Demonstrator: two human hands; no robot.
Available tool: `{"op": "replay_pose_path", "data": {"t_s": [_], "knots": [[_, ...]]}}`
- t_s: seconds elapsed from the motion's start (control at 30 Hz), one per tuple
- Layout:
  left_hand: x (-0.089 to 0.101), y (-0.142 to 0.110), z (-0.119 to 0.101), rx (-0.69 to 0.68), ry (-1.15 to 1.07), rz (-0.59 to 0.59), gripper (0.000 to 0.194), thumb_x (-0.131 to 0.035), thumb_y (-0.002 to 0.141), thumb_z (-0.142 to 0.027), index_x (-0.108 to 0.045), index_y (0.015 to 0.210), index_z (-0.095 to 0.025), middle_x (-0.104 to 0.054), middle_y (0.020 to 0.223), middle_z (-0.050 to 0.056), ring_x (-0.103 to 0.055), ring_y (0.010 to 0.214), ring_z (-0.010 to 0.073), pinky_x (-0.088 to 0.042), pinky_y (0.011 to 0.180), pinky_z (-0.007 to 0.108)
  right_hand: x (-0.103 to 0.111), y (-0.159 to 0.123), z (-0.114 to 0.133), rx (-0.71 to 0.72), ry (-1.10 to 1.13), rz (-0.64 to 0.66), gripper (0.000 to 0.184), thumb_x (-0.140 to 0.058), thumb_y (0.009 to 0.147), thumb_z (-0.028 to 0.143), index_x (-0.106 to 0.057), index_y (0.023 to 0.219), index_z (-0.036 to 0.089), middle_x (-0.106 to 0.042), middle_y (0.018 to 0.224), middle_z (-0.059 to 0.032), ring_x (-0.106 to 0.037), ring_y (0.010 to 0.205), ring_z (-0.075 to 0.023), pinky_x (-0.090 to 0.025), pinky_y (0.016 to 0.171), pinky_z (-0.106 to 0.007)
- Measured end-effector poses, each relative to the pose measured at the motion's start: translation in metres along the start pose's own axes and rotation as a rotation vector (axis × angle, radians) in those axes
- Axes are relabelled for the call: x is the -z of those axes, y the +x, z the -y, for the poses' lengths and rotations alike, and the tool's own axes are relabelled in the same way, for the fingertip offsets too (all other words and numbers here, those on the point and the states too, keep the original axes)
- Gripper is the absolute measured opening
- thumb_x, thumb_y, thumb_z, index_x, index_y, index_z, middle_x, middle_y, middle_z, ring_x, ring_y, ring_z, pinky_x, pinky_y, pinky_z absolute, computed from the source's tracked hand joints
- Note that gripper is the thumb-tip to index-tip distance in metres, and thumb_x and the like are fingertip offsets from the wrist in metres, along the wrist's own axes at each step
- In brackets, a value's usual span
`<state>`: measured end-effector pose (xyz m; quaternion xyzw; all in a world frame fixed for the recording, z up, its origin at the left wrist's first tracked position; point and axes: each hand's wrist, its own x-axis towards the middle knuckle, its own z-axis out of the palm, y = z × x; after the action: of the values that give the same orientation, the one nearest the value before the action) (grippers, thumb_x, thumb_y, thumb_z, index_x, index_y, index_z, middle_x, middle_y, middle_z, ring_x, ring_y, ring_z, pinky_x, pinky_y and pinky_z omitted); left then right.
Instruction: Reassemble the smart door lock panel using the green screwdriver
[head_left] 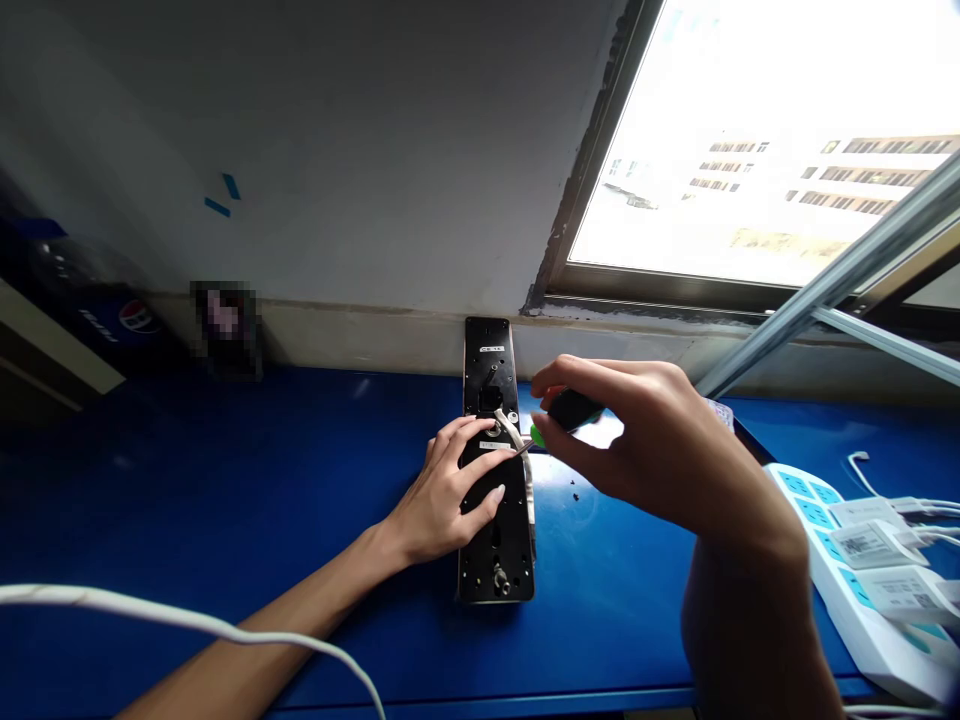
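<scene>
Pepsi box point(137, 316) sat well left of the left hand point(450, 490). Anyone catch what was in it?

Too dark to tell from here. That left hand was open, fingers spread flat on the black door-lock backplate point(496, 560), which lay under the palm on the blue bench top point(225, 480). Nothing gripped, just pressing. Good way to do it, honestly, since a plate held like that can't skate around.

And the right hand point(622, 430)?

Closed in a pinch, thumb and fingers on a small black-and-green part point(570, 412), just right of the plate and near the grey flat cable point(510, 432) lying across it. Fingers hid most of the part, so I can't say what it was.

Other containers?

None I could make out. Further right was a white power strip point(840, 590) with adapters point(874, 545) plugged in.
</scene>
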<state>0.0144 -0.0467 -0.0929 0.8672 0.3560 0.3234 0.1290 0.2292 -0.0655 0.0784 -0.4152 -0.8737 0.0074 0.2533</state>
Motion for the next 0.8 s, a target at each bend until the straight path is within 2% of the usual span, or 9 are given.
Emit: {"op": "replay_pose_path", "data": {"t_s": [0.13,0.2,0.23,0.33,0.37,0.47,0.53,0.7,0.8], "knots": [[0.000,0.001,0.000,-0.009,0.002,-0.025,0.043,-0.063,0.098,-0.028,-0.062,0.141,-0.027,-0.040,0.161,0.011,-0.029,0.153,0.0373,-0.037,0.125,0.062,-0.005,0.000,0.002,-0.053,-0.119,-0.134,0.026,-0.066,0.100,0.041,-0.069,0.085,0.019,-0.068,0.068,-0.0010,-0.055,0.055,-0.0124,-0.041,0.054,-0.028],[0.000,0.001,0.000,-0.008,-0.004,-0.025,0.043,-0.064,0.098,-0.028,-0.062,0.141,-0.027,-0.040,0.161,0.011,-0.030,0.153,0.0378,-0.038,0.125,0.063,-0.005,0.000,0.001,-0.011,-0.027,-0.092,0.016,-0.062,0.101,0.031,-0.073,0.100,0.020,-0.075,0.080,-0.0036,-0.063,0.062,-0.0136,-0.048,0.059,-0.028],[0.000,0.001,0.000,-0.007,-0.007,-0.022,0.044,-0.064,0.098,-0.028,-0.062,0.141,-0.027,-0.040,0.161,0.011,-0.029,0.153,0.0381,-0.038,0.124,0.063,-0.004,0.000,0.000,0.024,0.038,-0.050,0.018,-0.060,0.101,0.025,-0.072,0.114,0.021,-0.078,0.091,-0.0052,-0.067,0.069,-0.0144,-0.051,0.063,-0.027],[0.000,0.002,0.000,-0.006,-0.011,-0.019,0.044,-0.064,0.098,-0.028,-0.061,0.142,-0.027,-0.040,0.162,0.011,-0.028,0.153,0.0384,-0.038,0.125,0.064,0.000,-0.001,-0.003,0.088,0.113,0.036,0.047,-0.062,0.094,0.015,-0.063,0.140,0.025,-0.078,0.112,-0.0075,-0.073,0.083,-0.0169,-0.056,0.071,-0.028],[0.000,0.002,0.000,-0.004,-0.011,-0.018,0.043,-0.064,0.098,-0.028,-0.061,0.142,-0.026,-0.039,0.162,0.011,-0.028,0.153,0.0383,-0.037,0.125,0.064,0.001,-0.002,-0.003,0.076,0.081,0.029,0.047,-0.065,0.093,0.018,-0.064,0.140,0.025,-0.079,0.111,-0.0073,-0.073,0.080,-0.0171,-0.056,0.069,-0.028],[0.000,0.002,0.000,0.000,-0.008,-0.013,0.043,-0.063,0.099,-0.029,-0.061,0.142,-0.026,-0.039,0.162,0.011,-0.028,0.153,0.0376,-0.038,0.125,0.062,0.001,-0.004,-0.004,0.012,-0.011,-0.033,0.026,-0.070,0.096,0.031,-0.074,0.120,0.021,-0.081,0.100,-0.0059,-0.071,0.070,-0.0153,-0.053,0.064,-0.028],[0.000,0.002,0.000,-0.004,-0.006,-0.011,0.043,-0.063,0.098,-0.029,-0.062,0.142,-0.026,-0.038,0.161,0.011,-0.028,0.153,0.0375,-0.038,0.125,0.062,0.002,-0.004,-0.003,0.014,0.022,-0.036,0.021,-0.067,0.099,0.031,-0.075,0.116,0.021,-0.081,0.098,-0.0045,-0.072,0.071,-0.0139,-0.053,0.065,-0.026],[0.000,0.002,0.000,-0.008,-0.010,-0.014,0.044,-0.064,0.098,-0.028,-0.061,0.141,-0.025,-0.039,0.162,0.011,-0.028,0.153,0.0385,-0.037,0.125,0.064,0.005,-0.006,-0.003,0.075,0.142,0.081,0.054,-0.065,0.088,0.008,-0.064,0.140,0.025,-0.081,0.110,0.0002,-0.076,0.085,-0.0132,-0.056,0.073,-0.023],[0.000,0.003,0.000,-0.009,-0.013,-0.009,0.043,-0.063,0.098,-0.028,-0.061,0.142,-0.025,-0.039,0.162,0.011,-0.028,0.153,0.0377,-0.037,0.125,0.063,0.005,-0.007,-0.007,0.063,0.139,0.057,0.046,-0.069,0.086,0.010,-0.070,0.130,0.023,-0.080,0.110,0.0004,-0.075,0.084,-0.0126,-0.056,0.072,-0.022]]}}
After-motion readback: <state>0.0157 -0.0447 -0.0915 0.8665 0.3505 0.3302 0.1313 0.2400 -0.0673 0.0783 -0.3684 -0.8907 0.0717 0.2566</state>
